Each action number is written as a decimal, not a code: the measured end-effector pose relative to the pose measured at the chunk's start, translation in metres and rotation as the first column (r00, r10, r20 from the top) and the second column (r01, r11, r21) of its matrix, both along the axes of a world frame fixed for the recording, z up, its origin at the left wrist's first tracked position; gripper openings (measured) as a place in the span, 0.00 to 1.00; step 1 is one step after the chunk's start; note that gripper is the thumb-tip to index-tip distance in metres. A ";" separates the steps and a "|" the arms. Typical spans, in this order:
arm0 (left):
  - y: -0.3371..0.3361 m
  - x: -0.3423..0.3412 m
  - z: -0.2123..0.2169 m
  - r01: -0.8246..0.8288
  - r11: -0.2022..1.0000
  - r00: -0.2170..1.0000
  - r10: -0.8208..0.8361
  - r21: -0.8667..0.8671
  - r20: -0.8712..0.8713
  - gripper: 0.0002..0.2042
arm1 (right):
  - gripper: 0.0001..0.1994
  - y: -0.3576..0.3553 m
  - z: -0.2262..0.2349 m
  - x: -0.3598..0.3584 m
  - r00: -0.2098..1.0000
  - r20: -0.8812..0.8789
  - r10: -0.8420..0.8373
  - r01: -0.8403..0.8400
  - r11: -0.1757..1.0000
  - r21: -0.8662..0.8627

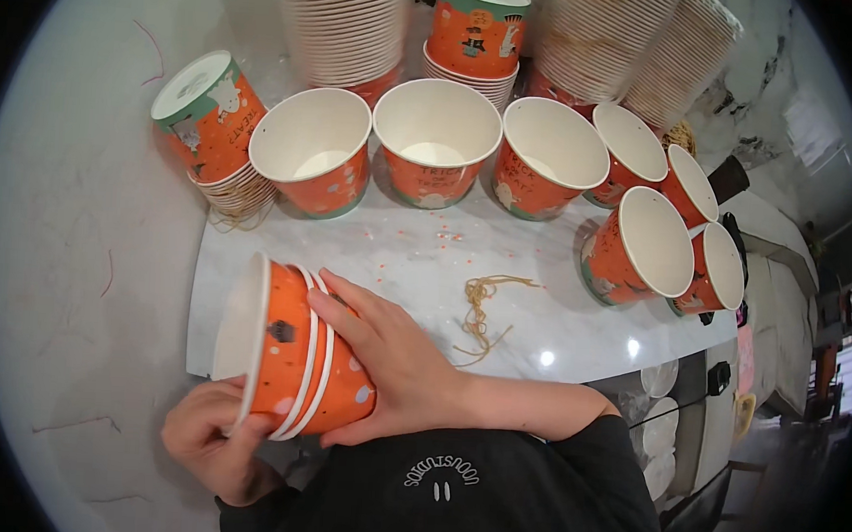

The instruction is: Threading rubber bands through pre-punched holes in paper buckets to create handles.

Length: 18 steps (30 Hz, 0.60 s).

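Note:
A short stack of nested orange paper cups, lying on its side, is held low over the near left of the table, its white open mouth toward the left. My left hand pinches the rim of the outermost cup at its lower edge. Wrapped round the lower cups from the right is my right hand, its thumb side along the top. Two more white rims show close together between the hands. A tangle of tan string lies on the table to the right of my right hand.
Several open orange cups stand in an arc, among them a middle one and a right one. Upside-down cup stacks and tall white-rimmed stacks stand behind. Small orange bits dot the marble table.

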<state>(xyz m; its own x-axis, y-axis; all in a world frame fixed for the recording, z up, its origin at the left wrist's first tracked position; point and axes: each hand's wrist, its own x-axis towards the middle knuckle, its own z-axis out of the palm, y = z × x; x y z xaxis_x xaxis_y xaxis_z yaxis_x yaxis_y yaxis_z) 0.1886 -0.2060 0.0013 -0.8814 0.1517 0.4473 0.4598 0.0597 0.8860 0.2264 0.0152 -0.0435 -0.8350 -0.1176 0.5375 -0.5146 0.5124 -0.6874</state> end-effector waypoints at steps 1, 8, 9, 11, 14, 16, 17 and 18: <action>-0.021 -0.010 -0.007 0.125 0.989 0.977 -0.137 -0.081 -0.164 0.04 | 0.66 0.002 0.000 0.002 1.000 -0.001 -0.004 0.004 1.000 -0.001; -0.118 -0.068 -0.003 -0.580 0.752 0.630 0.658 0.313 -0.412 0.10 | 0.68 0.031 -0.022 0.012 0.995 0.010 -0.100 0.100 0.973 -0.210; -0.126 -0.081 -0.012 -0.574 0.791 0.681 0.605 0.212 -0.414 0.08 | 0.68 0.035 -0.025 0.012 0.986 -0.078 -0.147 0.127 0.967 -0.223; -0.105 -0.086 -0.017 -0.463 0.886 0.834 0.426 -0.024 -0.351 0.03 | 0.68 0.037 -0.023 0.010 0.979 -0.123 -0.163 0.135 0.969 -0.206; -0.054 -0.110 -0.040 -0.367 0.831 0.858 0.130 -0.417 -0.497 0.05 | 0.67 0.039 -0.024 0.008 0.971 -0.153 -0.186 0.154 0.968 -0.197; -0.027 -0.118 -0.049 -0.313 0.794 0.785 -0.094 -0.522 -0.613 0.07 | 0.66 0.037 -0.028 0.007 0.985 -0.097 -0.141 0.108 0.950 -0.292; -0.021 -0.117 -0.055 -0.310 0.791 0.779 -0.106 -0.527 -0.618 0.08 | 0.66 0.037 -0.026 0.008 0.986 -0.099 -0.136 0.101 0.950 -0.294; -0.022 -0.115 -0.059 -0.273 0.782 0.808 -0.129 -0.560 -0.575 0.11 | 0.66 0.036 -0.023 0.009 0.989 -0.066 -0.134 0.113 0.962 -0.248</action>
